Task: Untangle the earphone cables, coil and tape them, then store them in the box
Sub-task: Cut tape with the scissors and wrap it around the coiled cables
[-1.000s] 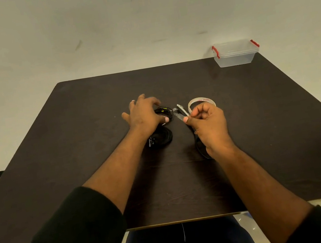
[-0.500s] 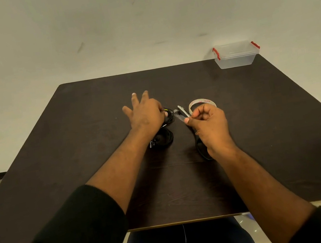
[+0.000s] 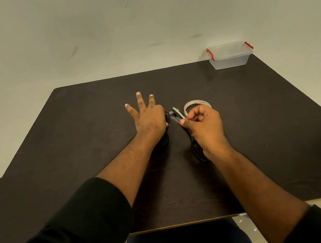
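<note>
A black coiled earphone cable lies mid-table, mostly hidden by my left hand. That hand pinches the coil with thumb and forefinger while its other fingers are spread and raised. My right hand is curled, its thumb and forefinger pinched on a short strip of clear tape that reaches to the coil. A second black cable bundle peeks out under my left wrist. The tape roll lies just behind my right hand. The clear box with red clips stands lidded at the far right corner.
Scissors lie under my right hand, black handles toward me and blades pointing at the coil. The dark table ends at a near edge in front of my lap. A pale wall rises behind.
My left hand's outer fingers have lifted off the coil and spread apart. My right hand has stayed almost in place, still pinching.
</note>
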